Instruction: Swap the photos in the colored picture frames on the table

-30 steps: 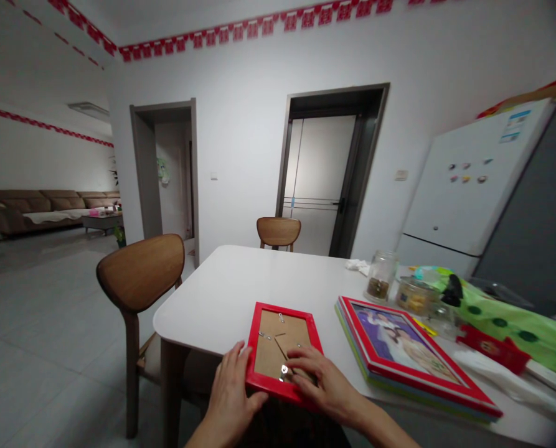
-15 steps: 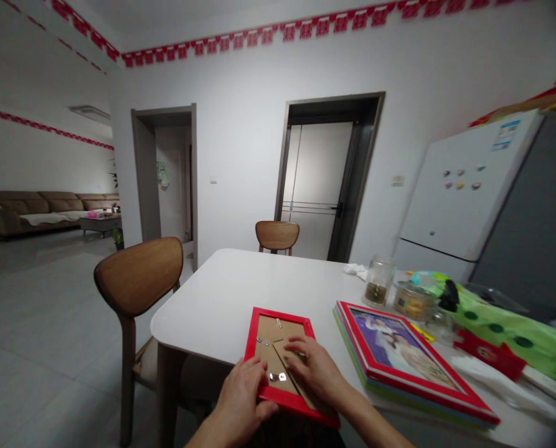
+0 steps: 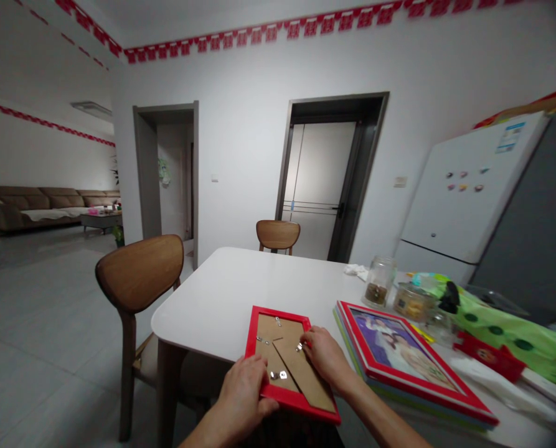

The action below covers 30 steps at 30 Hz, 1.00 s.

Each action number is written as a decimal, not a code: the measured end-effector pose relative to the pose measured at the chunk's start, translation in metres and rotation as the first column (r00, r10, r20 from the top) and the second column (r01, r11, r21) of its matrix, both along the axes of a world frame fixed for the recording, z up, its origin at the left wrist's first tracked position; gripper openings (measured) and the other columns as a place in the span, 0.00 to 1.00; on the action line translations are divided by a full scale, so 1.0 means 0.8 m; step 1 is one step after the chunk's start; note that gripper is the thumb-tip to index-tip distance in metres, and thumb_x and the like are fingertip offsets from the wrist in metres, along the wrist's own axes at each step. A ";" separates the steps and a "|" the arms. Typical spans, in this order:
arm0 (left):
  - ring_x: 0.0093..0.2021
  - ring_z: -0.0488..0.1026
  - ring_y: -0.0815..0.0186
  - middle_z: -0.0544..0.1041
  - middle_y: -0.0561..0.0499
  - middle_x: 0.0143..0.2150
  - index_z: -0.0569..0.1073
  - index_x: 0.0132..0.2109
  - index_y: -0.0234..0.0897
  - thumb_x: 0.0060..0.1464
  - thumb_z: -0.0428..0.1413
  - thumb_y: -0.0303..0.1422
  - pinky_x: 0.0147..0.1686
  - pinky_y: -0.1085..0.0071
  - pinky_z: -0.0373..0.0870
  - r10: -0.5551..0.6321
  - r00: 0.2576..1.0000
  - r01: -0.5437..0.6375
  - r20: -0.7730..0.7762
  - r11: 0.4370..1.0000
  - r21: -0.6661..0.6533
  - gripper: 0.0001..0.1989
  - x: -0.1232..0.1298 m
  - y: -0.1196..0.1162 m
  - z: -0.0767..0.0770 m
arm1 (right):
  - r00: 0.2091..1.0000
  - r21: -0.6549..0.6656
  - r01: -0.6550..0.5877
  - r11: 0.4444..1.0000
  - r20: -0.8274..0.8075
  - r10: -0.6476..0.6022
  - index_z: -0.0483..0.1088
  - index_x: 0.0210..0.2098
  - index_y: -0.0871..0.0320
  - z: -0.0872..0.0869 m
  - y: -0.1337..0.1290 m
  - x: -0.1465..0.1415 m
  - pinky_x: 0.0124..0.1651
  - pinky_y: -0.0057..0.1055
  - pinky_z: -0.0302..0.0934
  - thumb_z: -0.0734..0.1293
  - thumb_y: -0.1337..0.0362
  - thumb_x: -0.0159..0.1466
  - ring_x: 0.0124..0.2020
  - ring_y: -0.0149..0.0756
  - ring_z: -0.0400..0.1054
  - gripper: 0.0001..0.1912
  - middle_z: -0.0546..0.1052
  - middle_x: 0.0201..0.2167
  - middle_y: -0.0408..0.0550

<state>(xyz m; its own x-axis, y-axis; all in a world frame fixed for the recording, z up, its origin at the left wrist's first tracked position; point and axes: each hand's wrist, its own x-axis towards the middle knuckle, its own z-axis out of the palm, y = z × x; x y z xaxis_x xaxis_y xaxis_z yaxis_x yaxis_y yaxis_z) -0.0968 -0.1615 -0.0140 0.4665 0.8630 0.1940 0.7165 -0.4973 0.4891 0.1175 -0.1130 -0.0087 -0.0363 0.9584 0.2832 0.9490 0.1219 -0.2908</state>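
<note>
A red picture frame [image 3: 255, 330] lies back side up at the table's near edge, its lower part sticking out past it. Brown backing board [image 3: 268, 359] with several small metal clips fills the frame, and a slanted board stand [image 3: 308, 379] lies across it. My left hand [image 3: 243, 389] grips the frame's lower left side, thumb at the bottom rim. At the right side my right hand [image 3: 327, 358] is closed, its fingertips at a metal clip [image 3: 299, 346] on the backing. Its palm hides part of the right rim.
Stacked picture frames [image 3: 413, 361] with a wedding photo on top lie to the right. Behind them stand a glass jar [image 3: 379, 283], a food container [image 3: 413, 300] and a green bag [image 3: 506, 330]. Wooden chairs [image 3: 142, 274] stand at the white table [image 3: 259, 277].
My right hand has drawn right and its fingers have closed, uncovering the stand and the clip at the right side. The left hand keeps its hold on the frame.
</note>
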 end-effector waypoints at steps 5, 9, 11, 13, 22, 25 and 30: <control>0.48 0.62 0.59 0.68 0.46 0.49 0.65 0.49 0.36 0.39 0.58 0.37 0.50 0.68 0.55 0.003 1.000 -0.003 0.026 1.000 0.025 0.27 0.001 0.001 -0.004 | 0.998 0.067 -0.065 0.996 -0.002 0.065 0.72 0.30 0.59 -0.009 0.004 -0.014 0.40 0.26 0.54 0.57 0.69 0.53 0.37 0.36 0.63 0.12 0.73 0.32 0.51; 0.47 0.63 0.60 0.69 0.47 0.46 0.66 0.45 0.36 0.39 0.57 0.36 0.48 0.68 0.56 -0.002 1.000 0.000 0.030 0.999 0.041 0.22 0.003 0.000 -0.001 | 0.975 0.063 -0.207 0.976 -0.063 0.211 0.72 0.31 0.59 -0.015 0.012 -0.054 0.40 0.26 0.54 0.58 0.65 0.55 0.36 0.33 0.64 0.12 0.73 0.32 0.48; 0.45 0.64 0.61 0.69 0.49 0.45 0.67 0.43 0.38 0.40 0.57 0.35 0.47 0.69 0.57 -0.007 0.999 0.006 0.031 0.999 0.044 0.19 0.003 -0.001 0.003 | 0.979 0.048 -0.200 0.979 -0.038 0.202 0.72 0.28 0.58 -0.016 0.020 -0.075 0.38 0.25 0.54 0.59 0.64 0.55 0.34 0.33 0.64 0.11 0.73 0.30 0.47; 0.45 0.64 0.62 0.69 0.51 0.45 0.66 0.43 0.39 0.40 0.56 0.34 0.47 0.69 0.57 -0.018 0.999 0.016 0.028 0.999 0.043 0.19 0.003 -0.002 0.006 | 0.989 0.045 -0.149 0.988 -0.013 0.150 0.72 0.26 0.57 -0.017 0.030 -0.090 0.35 0.26 0.54 0.59 0.63 0.55 0.32 0.33 0.65 0.11 0.73 0.28 0.47; 0.49 0.62 0.58 0.67 0.45 0.49 0.64 0.50 0.35 0.39 0.58 0.36 0.52 0.66 0.53 0.007 0.999 -0.007 0.042 1.000 0.011 0.28 0.001 0.003 -0.012 | 1.000 0.088 -0.001 0.996 0.007 0.001 0.71 0.31 0.59 -0.019 0.047 -0.081 0.38 0.29 0.53 0.54 0.59 0.59 0.36 0.36 0.64 0.17 0.74 0.33 0.52; 0.52 0.59 0.57 0.65 0.44 0.52 0.62 0.51 0.33 0.38 0.59 0.37 0.53 0.66 0.51 0.004 0.999 -0.004 0.039 1.000 -0.003 0.31 0.001 0.003 -0.015 | 0.999 0.095 0.049 0.994 0.011 -0.051 0.70 0.37 0.59 -0.022 0.051 -0.069 0.38 0.33 0.52 0.54 0.61 0.59 0.37 0.40 0.64 0.17 0.74 0.35 0.53; 0.49 0.62 0.57 0.66 0.45 0.50 0.64 0.50 0.36 0.38 0.59 0.37 0.51 0.65 0.55 0.008 0.999 -0.007 0.052 1.000 -0.007 0.29 0.001 0.004 -0.012 | 1.000 0.076 0.017 0.997 0.010 -0.018 0.69 0.39 0.55 -0.025 0.056 -0.065 0.39 0.31 0.52 0.55 0.63 0.57 0.38 0.39 0.63 0.15 0.74 0.36 0.48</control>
